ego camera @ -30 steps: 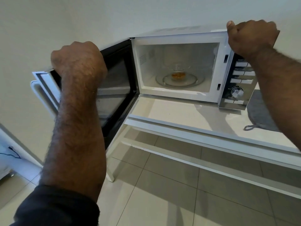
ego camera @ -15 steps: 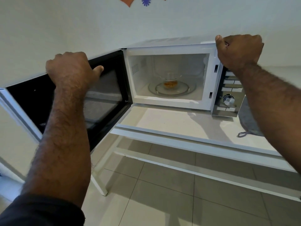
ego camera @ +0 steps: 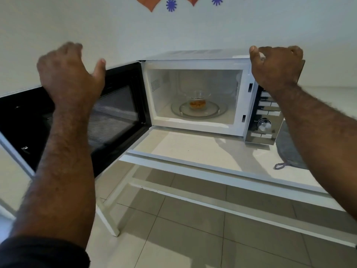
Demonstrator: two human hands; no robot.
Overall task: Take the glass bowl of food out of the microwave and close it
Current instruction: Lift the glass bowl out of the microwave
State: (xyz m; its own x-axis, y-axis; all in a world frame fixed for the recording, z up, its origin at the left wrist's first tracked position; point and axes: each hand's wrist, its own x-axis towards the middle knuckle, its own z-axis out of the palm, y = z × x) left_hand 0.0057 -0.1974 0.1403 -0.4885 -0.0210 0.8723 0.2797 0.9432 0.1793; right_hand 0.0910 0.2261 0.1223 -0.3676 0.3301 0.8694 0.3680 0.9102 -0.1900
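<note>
The microwave (ego camera: 195,97) sits lengthwise along the wall, its cavity facing the camera and its door (ego camera: 117,117) swung wide to the left. The glass bowl of food (ego camera: 197,100) stands upright on the turntable inside. A white desk (ego camera: 193,146) carries the oven above a tiled floor (ego camera: 193,229). The left hand (ego camera: 67,74) rests loosened at the door's top edge, thumb out; the right hand (ego camera: 276,64) curls over the oven's top right corner, gripping it.
</note>
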